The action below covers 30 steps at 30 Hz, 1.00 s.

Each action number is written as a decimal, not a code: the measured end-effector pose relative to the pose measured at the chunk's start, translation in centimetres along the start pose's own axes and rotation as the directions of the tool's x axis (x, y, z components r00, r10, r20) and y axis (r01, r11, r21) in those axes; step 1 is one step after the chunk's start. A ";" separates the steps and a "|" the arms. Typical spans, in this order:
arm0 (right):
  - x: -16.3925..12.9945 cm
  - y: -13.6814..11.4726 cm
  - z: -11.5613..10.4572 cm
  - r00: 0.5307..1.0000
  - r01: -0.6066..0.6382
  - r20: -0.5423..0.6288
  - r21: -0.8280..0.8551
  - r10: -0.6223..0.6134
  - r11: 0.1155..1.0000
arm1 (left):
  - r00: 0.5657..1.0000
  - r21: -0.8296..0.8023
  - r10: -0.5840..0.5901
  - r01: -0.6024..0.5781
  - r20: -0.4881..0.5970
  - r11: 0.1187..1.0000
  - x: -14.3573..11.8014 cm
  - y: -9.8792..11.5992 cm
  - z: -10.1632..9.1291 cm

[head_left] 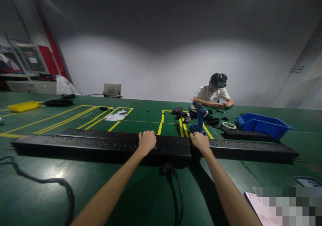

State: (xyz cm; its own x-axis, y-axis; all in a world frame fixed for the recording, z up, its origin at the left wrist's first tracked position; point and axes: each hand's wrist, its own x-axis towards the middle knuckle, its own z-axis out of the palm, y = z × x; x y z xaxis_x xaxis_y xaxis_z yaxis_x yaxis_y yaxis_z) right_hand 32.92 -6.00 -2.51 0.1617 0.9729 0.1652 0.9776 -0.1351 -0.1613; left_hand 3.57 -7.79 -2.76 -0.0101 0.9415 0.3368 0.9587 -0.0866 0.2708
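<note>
Several long black power strips with rows of sockets and small red dots lie crosswise on the green table. My left hand (147, 142) is closed over the nearer power strip (100, 148), past its middle. My right hand (200, 142) has its fingers curled over the strips beside that strip's right end, touching the longer power strip (251, 148) behind. What the curled fingertips press on is hidden. A black plug (167, 168) with its cable lies on my side of the strips, between my forearms. Just beyond my right hand stands a blue cordless drill (200, 117).
A blue bin (264, 123) stands at right beside another short black strip (248, 134). White papers (116, 116) and a yellow tray (23, 106) lie left. A co-worker (213, 93) leans on the far edge. A thick cable (45, 180) curves at front left; a phone-like screen (264, 207) lies front right.
</note>
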 end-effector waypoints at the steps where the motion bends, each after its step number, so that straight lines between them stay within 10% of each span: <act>1: 0.0 0.0 0.0 1.000 0.004 0.004 -0.001 -0.004 1.000 | 1.000 -0.009 -0.003 0.003 0.004 1.000 0.0 -0.1 0.0; 12: 0.2 -0.1 0.0 1.000 -0.005 0.010 -0.030 0.006 1.000 | 0.987 -0.157 0.147 -0.136 0.063 0.978 -0.6 2.3 -4.1; 18: 0.1 0.0 0.0 1.000 -0.004 -0.005 -0.029 0.004 1.000 | 0.768 -0.177 0.547 -0.519 0.333 0.836 -6.4 7.2 -7.8; 30: 0.4 0.5 0.2 1.000 0.005 0.007 -0.012 -0.005 1.000 | 0.733 0.256 0.474 -0.639 0.489 0.725 -11.2 10.7 -4.5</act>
State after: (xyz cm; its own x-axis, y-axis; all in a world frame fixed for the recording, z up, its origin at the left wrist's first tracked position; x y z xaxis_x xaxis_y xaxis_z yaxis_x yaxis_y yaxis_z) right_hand 33.39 -5.66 -2.76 0.1557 0.9748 0.1595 0.9801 -0.1322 -0.1484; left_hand 12.70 -20.74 0.39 0.5855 0.8080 -0.0655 0.7742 -0.5813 -0.2503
